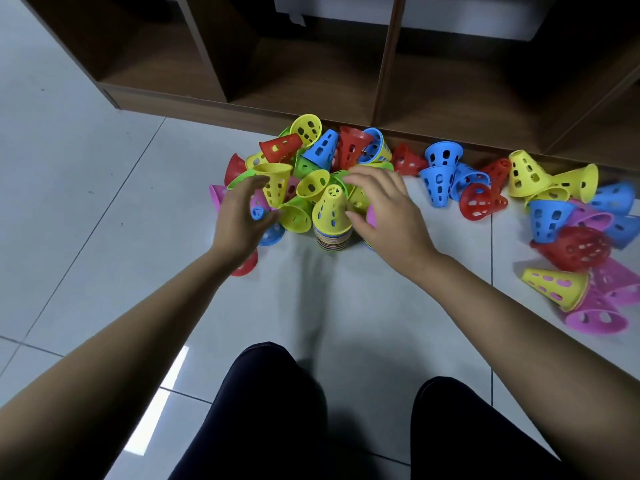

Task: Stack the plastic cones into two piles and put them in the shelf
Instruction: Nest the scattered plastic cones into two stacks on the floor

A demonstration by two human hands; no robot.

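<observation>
Centrally in the head view, the left hand is half open just left of the stack, its fingers loosely bent and spread like a claw. The fingertips reach the rim of an upturned yellow cone, though whether they actually touch it cannot be told. The right hand is open just right of the stack. Its fingers are fanned out over the cones behind the stack, and its thumb lies against the side of the top cone. The stack stands upright on the glossy pale tiled floor, a column of nested rims in mixed colours, axis vertical, narrow end up. The top cone is yellow, of thin moulded plastic, with oval holes in its wall and a small spoked disc at the tip. Behind the stack a loose heap of red, blue, green and yellow cones lies tumbled, pointing every way. Right of the stack, more scattered cones lie mostly on their sides. Beyond the stack runs the brown wood-grain shelf.
</observation>
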